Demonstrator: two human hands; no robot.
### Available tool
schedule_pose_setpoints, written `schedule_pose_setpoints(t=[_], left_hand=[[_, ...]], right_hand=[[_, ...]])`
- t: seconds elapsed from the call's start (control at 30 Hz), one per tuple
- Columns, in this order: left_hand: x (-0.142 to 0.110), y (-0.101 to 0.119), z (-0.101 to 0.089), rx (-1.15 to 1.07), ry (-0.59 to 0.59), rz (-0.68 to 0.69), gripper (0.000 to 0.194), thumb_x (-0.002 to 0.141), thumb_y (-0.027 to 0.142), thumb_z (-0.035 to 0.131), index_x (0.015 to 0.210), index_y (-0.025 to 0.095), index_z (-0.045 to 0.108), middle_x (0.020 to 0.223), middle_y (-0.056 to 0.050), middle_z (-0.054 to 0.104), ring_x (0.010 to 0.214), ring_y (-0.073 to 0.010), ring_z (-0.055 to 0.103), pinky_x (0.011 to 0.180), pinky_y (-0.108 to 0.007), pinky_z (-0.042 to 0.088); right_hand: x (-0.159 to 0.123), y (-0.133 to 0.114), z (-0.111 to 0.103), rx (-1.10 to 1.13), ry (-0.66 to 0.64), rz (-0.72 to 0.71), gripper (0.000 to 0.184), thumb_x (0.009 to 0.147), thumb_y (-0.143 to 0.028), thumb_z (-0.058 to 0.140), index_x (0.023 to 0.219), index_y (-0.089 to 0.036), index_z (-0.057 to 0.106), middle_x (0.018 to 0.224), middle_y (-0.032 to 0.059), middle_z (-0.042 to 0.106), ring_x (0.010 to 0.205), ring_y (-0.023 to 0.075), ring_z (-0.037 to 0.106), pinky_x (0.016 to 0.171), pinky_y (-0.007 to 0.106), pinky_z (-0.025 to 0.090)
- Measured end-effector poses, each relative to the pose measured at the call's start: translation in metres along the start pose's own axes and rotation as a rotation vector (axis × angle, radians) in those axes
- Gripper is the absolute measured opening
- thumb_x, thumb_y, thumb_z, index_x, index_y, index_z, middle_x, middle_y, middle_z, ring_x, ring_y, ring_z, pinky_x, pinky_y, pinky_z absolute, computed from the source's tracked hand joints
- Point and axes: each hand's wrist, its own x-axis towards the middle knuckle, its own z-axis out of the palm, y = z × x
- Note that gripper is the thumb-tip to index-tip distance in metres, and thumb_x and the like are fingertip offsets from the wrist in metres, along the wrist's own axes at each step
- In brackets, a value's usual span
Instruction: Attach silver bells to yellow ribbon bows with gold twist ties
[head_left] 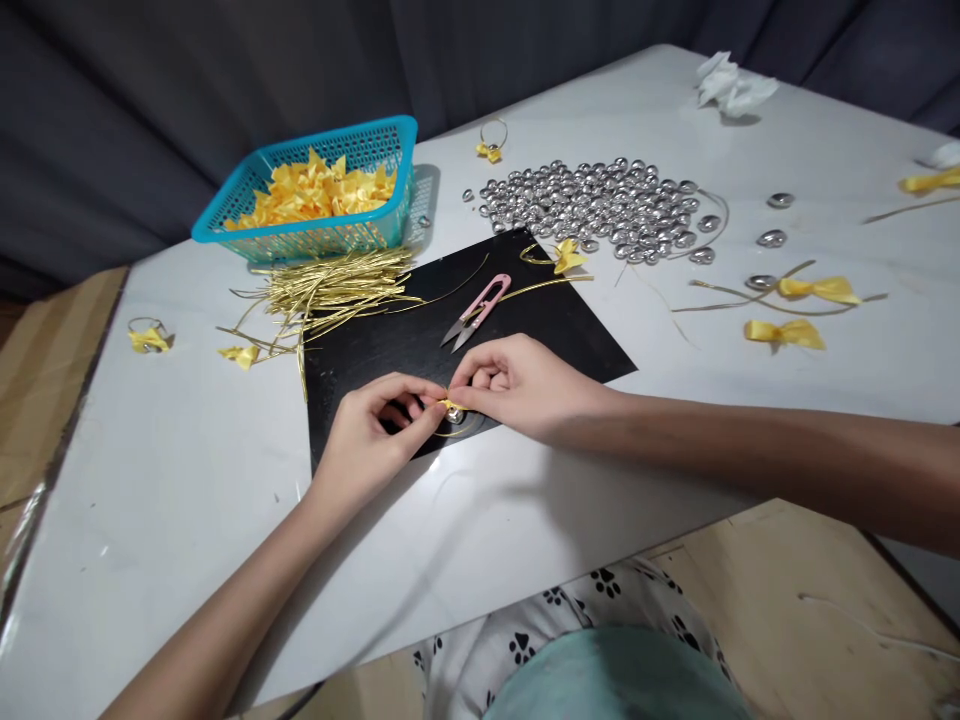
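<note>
Bow (451, 404) is sitting between the two hands, over the near edge of the black mat (375, 370), about midway between that edge's two corners. A silver bead (454, 415) is showing on its near side, and a thin gold loop is curving below. The bow's long axis seems to be running from hand to hand, though the fingers are hiding too much for certainty.

The left hand (379, 415) is coming in from the left, thumb and forefinger clamped on the bow; the right hand (525, 385) is meeting it from the right, its thumb and forefinger also pinching there. Which part each is gripping is hidden. Neither hand is clearly nearer: the fingertips are almost touching, with the bow lying just at the ends of both.

Beyond the hands, pink snips (477, 312) are lying on the mat, blades pointing towards its near edge. Gold wires (341, 285) are piling across the mat's far left corner. Behind them, a blue basket (330, 237) is standing near the far edge of the surface (195, 440), holding yellow ribbons (315, 190). A heap of beads (592, 210) is spreading past the mat's far right corner. Two spare bows (785, 334) are lying towards the surface's right edge, and crumpled tissue (731, 85) is resting near its far corner.
</note>
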Motion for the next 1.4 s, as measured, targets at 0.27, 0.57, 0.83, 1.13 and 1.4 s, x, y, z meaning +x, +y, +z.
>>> schedule_pose_setpoints(t=[0.27,0.57,0.83,1.13,1.4], left_hand=[[-0.0026,0.0001,0.0038,0.064,0.027,0.020,0.011,0.071,0.022,0.062,0.077,0.017,0.070,0.067,-0.001,0.065,0.059,-0.0120,0.054,0.051,-0.023,0.041],[-0.0029,-0.0001,0.0047,0.067,0.032,0.014,0.005,0.070,0.020,0.063,0.070,0.017,0.066,0.064,0.000,0.064,0.057,-0.0111,0.054,0.051,-0.022,0.041],[-0.0026,0.0021,0.0055,0.085,0.018,0.016,0.007,0.071,0.021,0.062,0.073,0.017,0.068,0.066,0.000,0.065,0.057,-0.0112,0.054,0.051,-0.022,0.040],[-0.0028,0.0005,0.0071,0.073,0.029,0.035,0.014,0.077,0.028,0.060,0.074,0.018,0.069,0.065,0.000,0.065,0.057,-0.0111,0.053,0.050,-0.023,0.038],[-0.0031,-0.0004,0.0065,-0.026,0.035,-0.067,0.015,0.079,0.030,0.061,0.077,0.018,0.069,0.071,0.001,0.067,0.058,-0.0090,0.053,0.052,-0.021,0.038]], right_hand=[[-0.0004,0.0008,0.0009,0.006,0.081,0.002,0.004,0.079,-0.016,0.053,0.075,-0.014,0.054,0.056,-0.0041,0.047,0.049,0.0057,0.038,0.044,0.020,0.027],[-0.0024,0.0016,0.0071,-0.080,0.097,-0.052,0.007,0.072,-0.016,0.056,0.069,-0.014,0.061,0.050,-0.0057,0.039,0.047,0.0057,0.032,0.044,0.022,0.024],[-0.0050,-0.0014,0.0059,-0.182,0.093,-0.053,0.008,0.079,-0.016,0.048,0.071,-0.017,0.049,0.053,-0.0047,0.039,0.048,0.0068,0.033,0.046,0.022,0.025],[-0.0040,-0.0012,0.0054,-0.207,0.085,-0.056,0.008,0.082,-0.018,0.047,0.074,-0.017,0.048,0.055,-0.0035,0.042,0.049,0.0079,0.036,0.048,0.023,0.026],[-0.0052,-0.0016,0.0050,-0.091,0.073,-0.031,0.003,0.080,-0.019,0.053,0.081,-0.016,0.052,0.053,-0.0064,0.040,0.046,0.0061,0.035,0.044,0.021,0.025]])
